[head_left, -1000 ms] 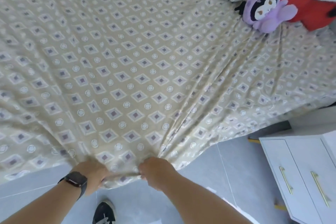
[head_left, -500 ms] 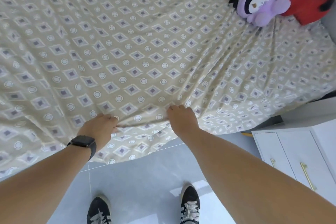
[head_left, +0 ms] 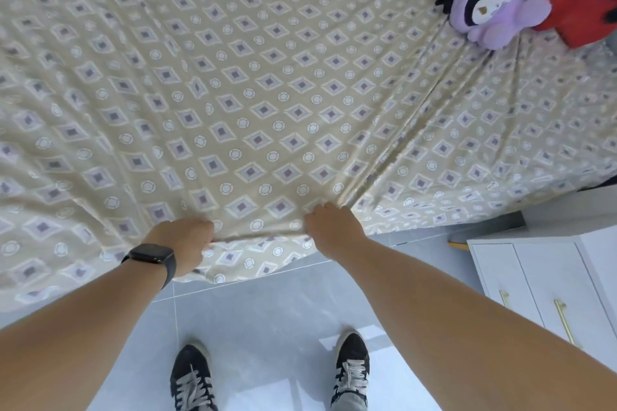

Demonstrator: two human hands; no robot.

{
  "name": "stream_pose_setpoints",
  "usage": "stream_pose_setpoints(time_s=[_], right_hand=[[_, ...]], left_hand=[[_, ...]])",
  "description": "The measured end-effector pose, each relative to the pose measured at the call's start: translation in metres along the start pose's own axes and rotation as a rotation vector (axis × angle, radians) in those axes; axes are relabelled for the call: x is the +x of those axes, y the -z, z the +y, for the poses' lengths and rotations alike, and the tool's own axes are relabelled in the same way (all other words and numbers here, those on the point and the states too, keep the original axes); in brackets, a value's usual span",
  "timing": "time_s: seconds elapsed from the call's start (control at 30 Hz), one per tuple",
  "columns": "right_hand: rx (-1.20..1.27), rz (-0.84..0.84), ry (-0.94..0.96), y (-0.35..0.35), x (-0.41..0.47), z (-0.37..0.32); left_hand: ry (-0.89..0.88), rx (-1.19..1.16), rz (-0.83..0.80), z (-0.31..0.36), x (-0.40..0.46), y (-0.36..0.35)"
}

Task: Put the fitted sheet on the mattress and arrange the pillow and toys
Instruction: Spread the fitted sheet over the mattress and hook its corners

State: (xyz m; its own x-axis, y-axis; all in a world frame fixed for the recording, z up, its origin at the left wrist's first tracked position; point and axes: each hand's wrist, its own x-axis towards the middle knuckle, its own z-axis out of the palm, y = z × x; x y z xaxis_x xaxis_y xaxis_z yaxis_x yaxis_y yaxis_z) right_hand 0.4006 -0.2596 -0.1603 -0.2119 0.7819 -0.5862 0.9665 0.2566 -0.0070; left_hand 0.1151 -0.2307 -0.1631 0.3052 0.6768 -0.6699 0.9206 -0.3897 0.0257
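Fitted sheet (head_left: 253, 103) is spread over the mattress, its near edge pinched by the left hand (head_left: 187, 243) and right hand (head_left: 330, 227), now nearer the bed than before; tucking seems imminent.

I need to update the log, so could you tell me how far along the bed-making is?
Done: the patterned fitted sheet is spread across the bed. In hand: the left hand and right hand grip its near edge, which hangs untucked. Left: tucking it, and arranging the purple plush toy and red plush toy.
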Motion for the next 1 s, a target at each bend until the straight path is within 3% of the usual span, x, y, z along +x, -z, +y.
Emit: stream_pose_setpoints(time_s=[0.1,0.23,0.43,0.6,0.83,1.0], right_hand=[[0.05,-0.072,0.02,0.0,-0.015,-0.029],[0.074,-0.032,0.05,0.033,-0.004,-0.079],[0.172,0.051,0.176,0.093,0.059,-0.234],[0.124,0.032,0.176,0.085,0.094,-0.337],[-0.055,0.11,0.122,0.073,0.115,-0.358],[-0.17,-0.096,0.271,0.074,0.097,-0.362]], left_hand=[[0.007,-0.032,0.045,-0.022,-0.028,-0.011],[0.059,-0.018,0.097,-0.078,-0.06,-0.013],[0.201,0.057,0.054,-0.199,-0.094,-0.033],[0.205,0.002,0.04,-0.252,-0.095,-0.067],[0.136,0.024,0.025,-0.263,-0.09,-0.074],[0.019,-0.017,-0.206,-0.286,-0.104,-0.102]])
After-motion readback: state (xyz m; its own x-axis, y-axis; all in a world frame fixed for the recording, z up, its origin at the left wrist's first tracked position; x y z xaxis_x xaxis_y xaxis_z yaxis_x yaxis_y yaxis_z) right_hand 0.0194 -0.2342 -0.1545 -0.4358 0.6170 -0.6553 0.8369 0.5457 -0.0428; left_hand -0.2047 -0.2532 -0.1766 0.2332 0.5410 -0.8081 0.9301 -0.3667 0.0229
